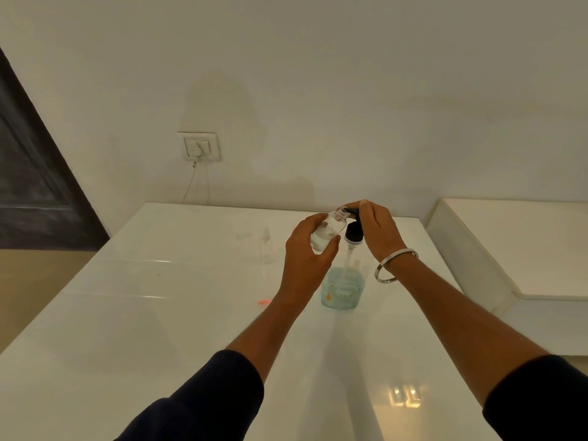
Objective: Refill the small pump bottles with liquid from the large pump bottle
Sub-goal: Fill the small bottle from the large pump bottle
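1. Glossy white bench (197,313) carries a clear big bottle (343,289) of bluish liquid with a black pump (353,232).
2. Left hand (305,253) grips a clear small bottle (327,232), tilted, mouth at the spout.
3. Right hand (375,229) curls over the pump.

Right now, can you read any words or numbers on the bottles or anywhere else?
No text can be read anywhere.
Big bottle: a label with an orange mark shows through the blue liquid, too blurred to read.
Small bottle, gripped by the left hand: clear, no print visible.
Spare bottle on the table: no print visible.
Wall socket: no markings can be made out.
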